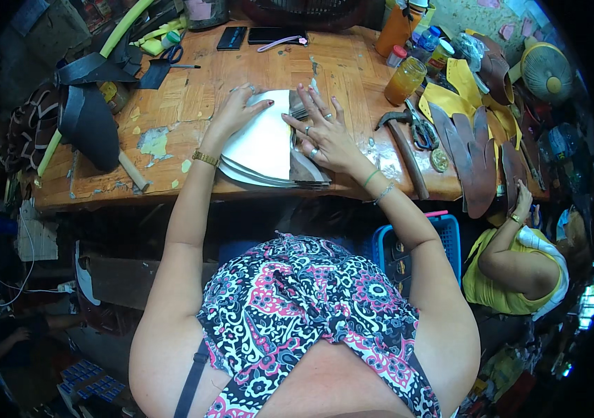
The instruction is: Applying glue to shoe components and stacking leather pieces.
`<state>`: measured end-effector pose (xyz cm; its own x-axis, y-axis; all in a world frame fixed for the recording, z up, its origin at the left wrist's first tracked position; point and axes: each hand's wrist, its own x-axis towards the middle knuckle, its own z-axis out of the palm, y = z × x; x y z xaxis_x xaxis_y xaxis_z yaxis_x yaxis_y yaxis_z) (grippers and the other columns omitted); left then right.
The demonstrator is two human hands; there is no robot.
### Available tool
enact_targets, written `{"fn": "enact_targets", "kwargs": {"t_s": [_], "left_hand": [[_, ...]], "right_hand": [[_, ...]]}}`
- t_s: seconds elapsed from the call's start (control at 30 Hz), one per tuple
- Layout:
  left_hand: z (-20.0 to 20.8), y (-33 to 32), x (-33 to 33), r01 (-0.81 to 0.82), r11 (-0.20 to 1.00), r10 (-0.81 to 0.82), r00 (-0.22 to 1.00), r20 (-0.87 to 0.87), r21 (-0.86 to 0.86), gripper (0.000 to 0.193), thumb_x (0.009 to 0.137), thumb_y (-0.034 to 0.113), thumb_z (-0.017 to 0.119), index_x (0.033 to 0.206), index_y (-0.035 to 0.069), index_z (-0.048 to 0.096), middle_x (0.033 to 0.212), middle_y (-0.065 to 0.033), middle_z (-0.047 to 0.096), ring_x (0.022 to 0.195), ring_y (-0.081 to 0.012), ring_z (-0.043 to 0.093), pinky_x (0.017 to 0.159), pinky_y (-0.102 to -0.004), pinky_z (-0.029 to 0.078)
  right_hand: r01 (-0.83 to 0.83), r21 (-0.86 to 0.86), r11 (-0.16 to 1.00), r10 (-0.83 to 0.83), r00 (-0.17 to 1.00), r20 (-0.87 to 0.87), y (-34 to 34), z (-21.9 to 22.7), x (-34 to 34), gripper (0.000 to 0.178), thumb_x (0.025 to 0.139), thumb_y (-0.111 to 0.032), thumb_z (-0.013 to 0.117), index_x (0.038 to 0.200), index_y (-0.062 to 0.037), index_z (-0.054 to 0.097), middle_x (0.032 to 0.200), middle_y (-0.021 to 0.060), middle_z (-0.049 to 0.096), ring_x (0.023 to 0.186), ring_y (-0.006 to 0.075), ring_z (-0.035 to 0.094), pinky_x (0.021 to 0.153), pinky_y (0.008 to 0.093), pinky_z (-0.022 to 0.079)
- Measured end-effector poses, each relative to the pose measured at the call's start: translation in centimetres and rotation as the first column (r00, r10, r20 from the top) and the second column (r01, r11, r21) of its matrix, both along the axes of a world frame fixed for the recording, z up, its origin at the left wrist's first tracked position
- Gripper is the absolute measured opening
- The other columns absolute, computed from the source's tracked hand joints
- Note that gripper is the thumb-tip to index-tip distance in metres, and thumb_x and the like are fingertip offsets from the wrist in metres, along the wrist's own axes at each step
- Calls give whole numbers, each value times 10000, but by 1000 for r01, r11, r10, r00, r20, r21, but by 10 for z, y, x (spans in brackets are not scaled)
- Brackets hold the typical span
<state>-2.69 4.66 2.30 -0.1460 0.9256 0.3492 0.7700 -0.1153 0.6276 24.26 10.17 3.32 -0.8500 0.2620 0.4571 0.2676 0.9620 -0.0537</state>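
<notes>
A stack of white curved sheets lies on the wooden table in front of me. Dark brown-grey pieces show along its right side, partly under my hand. My left hand rests on the stack's upper left edge, thumb stretched over the top sheet and fingers extended. Over the dark pieces at the stack's right edge is my right hand, with its fingers spread. Neither hand grips anything that I can see. The layers fan apart slightly at the near edge.
At right are a hammer, scissors, a jar of amber liquid and brown cut pieces. Black pieces lie at left, phones at the back. A blue basket and another person are right of me.
</notes>
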Motion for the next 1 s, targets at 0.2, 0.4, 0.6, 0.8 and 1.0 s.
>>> {"fn": "enact_targets", "kwargs": {"t_s": [0.2, 0.4, 0.6, 0.8, 1.0], "left_hand": [[2, -1, 2, -12, 1000, 11, 1000, 24, 18, 461, 899, 373, 778, 1158, -5, 737, 1110, -183, 738, 1017, -298, 709, 884, -372, 534], [0, -2, 3, -80, 997, 79, 993, 83, 6, 422, 861, 339, 822, 1095, -6, 755, 1053, -170, 744, 983, -288, 713, 850, -370, 540], [6, -7, 8, -67, 973, 99, 985, -139, 221, 438, 825, 343, 839, 1064, -14, 754, 990, -175, 697, 923, -329, 698, 823, -408, 540], [0, 1, -2, -86, 978, 74, 995, 69, 189, 316, 800, 206, 864, 994, -18, 755, 965, -134, 693, 889, -243, 689, 770, -357, 533], [0, 8, -11, -56, 995, 34, 972, 234, 87, 161, 823, 97, 825, 890, -30, 752, 912, -91, 682, 842, -163, 659, 738, -293, 517]], "right_hand": [[-103, -389, 916, 79, 994, -76, 2, -20, 11, 605, 873, -336, 485, 1465, -319, 609, 1748, 145, 46, 1611, 364, 30, 1223, 613, -15], [-177, -637, 750, 149, 984, -99, -15, -18, 20, 541, 908, -447, 428, 1379, -356, 678, 1754, 80, 39, 1608, 375, -3, 1217, 633, -73], [-169, -670, 723, 151, 985, -86, -26, -11, 24, 555, 910, -468, 412, 1321, -275, 731, 1750, 80, 84, 1612, 341, 1, 1253, 553, -59], [-604, -792, 88, -11, 794, -607, -3, -6, 35, 515, 957, -370, 402, 1134, -67, 778, 1695, 151, 286, 1594, 311, 152, 1270, 456, 47], [-607, -793, 44, -297, 750, -591, 20, -4, 67, 494, 955, -359, 452, 1141, 13, 718, 1608, 196, 429, 1478, 301, 397, 1159, 406, 338]]}}
